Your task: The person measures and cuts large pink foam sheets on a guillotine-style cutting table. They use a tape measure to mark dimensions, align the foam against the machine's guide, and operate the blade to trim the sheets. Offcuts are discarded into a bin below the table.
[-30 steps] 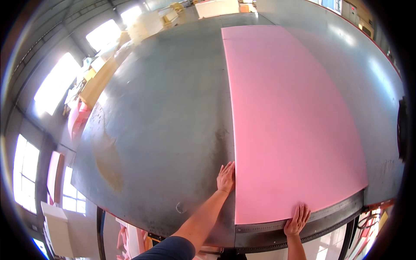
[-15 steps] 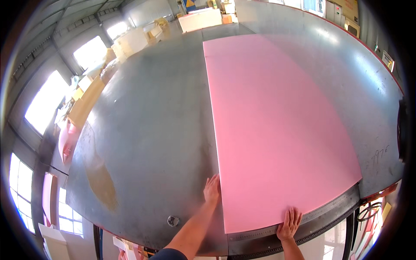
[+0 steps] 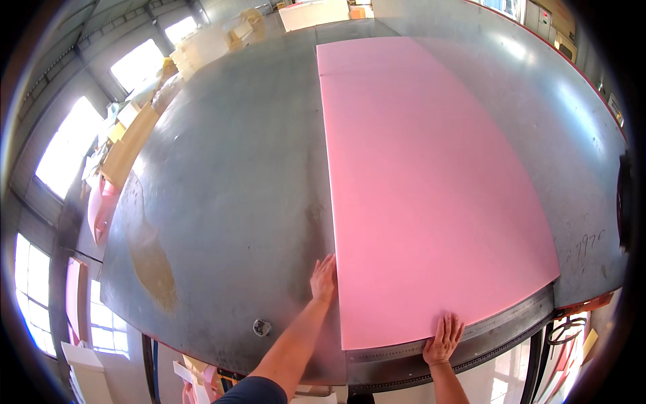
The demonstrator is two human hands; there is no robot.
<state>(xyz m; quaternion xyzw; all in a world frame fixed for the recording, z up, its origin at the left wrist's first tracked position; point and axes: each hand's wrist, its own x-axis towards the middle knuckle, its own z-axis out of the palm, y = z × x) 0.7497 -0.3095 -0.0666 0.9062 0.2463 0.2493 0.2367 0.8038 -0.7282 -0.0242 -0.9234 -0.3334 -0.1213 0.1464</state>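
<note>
A large flat pink foam-like sheet (image 3: 431,188) lies lengthwise on a wide grey metal table (image 3: 235,188). My left hand (image 3: 324,278) rests against the sheet's long left edge near its front end, fingers stretched forward and close together. At the near edge my right hand (image 3: 443,339) lies with its fingers extended over the top of the sheet, the palm over the ruled metal strip (image 3: 505,321) along the table's front. Neither hand grasps anything.
A small round metallic piece (image 3: 262,327) is on the table, left of my left forearm. A brownish stain (image 3: 153,269) marks the left side. Yellowish blocks and boards (image 3: 128,151) are stacked beyond the left edge. A coiled dark cable (image 3: 566,330) hangs at the right front corner.
The view has shifted slightly, so the table and sheet appear a little higher. Both hands keep about the same places against the sheet.
</note>
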